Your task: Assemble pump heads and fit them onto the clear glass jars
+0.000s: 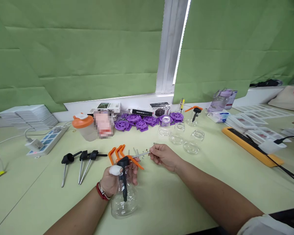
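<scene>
One clear, round-bellied bottle [123,209] at the smooth table's [166,207] near side — left hand [109,182] curled round its neck, right hand [165,157] pinching a slim metal rod [143,154] between closed fingertips; beyond, curved orange levers [117,152], spoked purple discs [141,125].

Surroundings noted from my pale green work table [166,204].
I face a grey window post [170,42]: green sheeting [88,60] hangs either side of it, narrow strip of bright light [181,42] down its right edge, white ledge [142,102] at its foot.
</scene>
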Demonstrator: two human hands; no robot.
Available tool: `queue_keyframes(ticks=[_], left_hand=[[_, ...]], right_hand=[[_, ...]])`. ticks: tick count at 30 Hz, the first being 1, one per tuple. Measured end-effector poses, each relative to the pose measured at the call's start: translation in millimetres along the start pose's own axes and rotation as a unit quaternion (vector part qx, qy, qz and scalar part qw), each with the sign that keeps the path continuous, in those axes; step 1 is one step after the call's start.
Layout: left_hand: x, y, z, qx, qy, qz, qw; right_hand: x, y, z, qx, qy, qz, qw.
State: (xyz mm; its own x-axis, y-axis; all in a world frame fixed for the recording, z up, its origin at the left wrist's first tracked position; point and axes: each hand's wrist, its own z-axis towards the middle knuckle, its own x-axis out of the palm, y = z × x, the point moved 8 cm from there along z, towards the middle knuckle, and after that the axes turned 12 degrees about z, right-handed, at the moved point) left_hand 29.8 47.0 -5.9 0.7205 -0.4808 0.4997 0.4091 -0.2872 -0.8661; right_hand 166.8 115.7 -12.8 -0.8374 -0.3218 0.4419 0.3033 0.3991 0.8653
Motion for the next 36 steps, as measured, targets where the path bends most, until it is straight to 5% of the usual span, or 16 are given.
queue_keyframes(ticks=[9, 16, 19, 21, 24, 26, 28, 32, 36], left_hand=[[-3.9, 1.3, -0.2, -0.009, -0.007, 0.005, 1.000], [-2.7, -0.9, -0.1, 0.006, 0.003, -0.008, 1.000], [-5.1, -5.0, -0.5, 0.023, -0.005, -0.010, 1.000], [-7.8, -9.6, -1.1, 0.038, -0.017, -0.016, 0.999], [-11.7, -17.4, -2.4, 0.063, -0.041, -0.023, 0.997], [-11.9, -19.4, -2.8, 0.067, -0.048, -0.021, 0.996], [-10.6, -19.1, -2.9, 0.063, -0.047, -0.019, 0.997], [-9.1, -16.0, -3.2, 0.058, -0.039, -0.020, 0.997], [-11.0, -16.4, -4.3, 0.065, -0.043, -0.011, 0.997]], right_hand=[[0.6, -6.5, -0.1, 0.036, 0.006, 0.000, 0.999], [1.4, 9.8, -0.5, -0.056, 0.030, -0.010, 0.998], [-6.5, 16.9, 1.8, -0.096, -0.005, -0.152, 0.984], [-3.4, 24.1, 1.3, -0.156, -0.018, -0.341, 0.927], [17.1, 19.3, -0.8, -0.224, 0.016, -0.603, 0.765], [28.1, 7.5, -0.2, -0.232, 0.045, -0.702, 0.672], [34.6, -2.1, 1.6, -0.231, 0.059, -0.755, 0.611], [37.6, -8.1, 7.2, -0.230, 0.055, -0.783, 0.576], [34.2, 0.8, 7.1, -0.230, 0.022, -0.757, 0.611]])
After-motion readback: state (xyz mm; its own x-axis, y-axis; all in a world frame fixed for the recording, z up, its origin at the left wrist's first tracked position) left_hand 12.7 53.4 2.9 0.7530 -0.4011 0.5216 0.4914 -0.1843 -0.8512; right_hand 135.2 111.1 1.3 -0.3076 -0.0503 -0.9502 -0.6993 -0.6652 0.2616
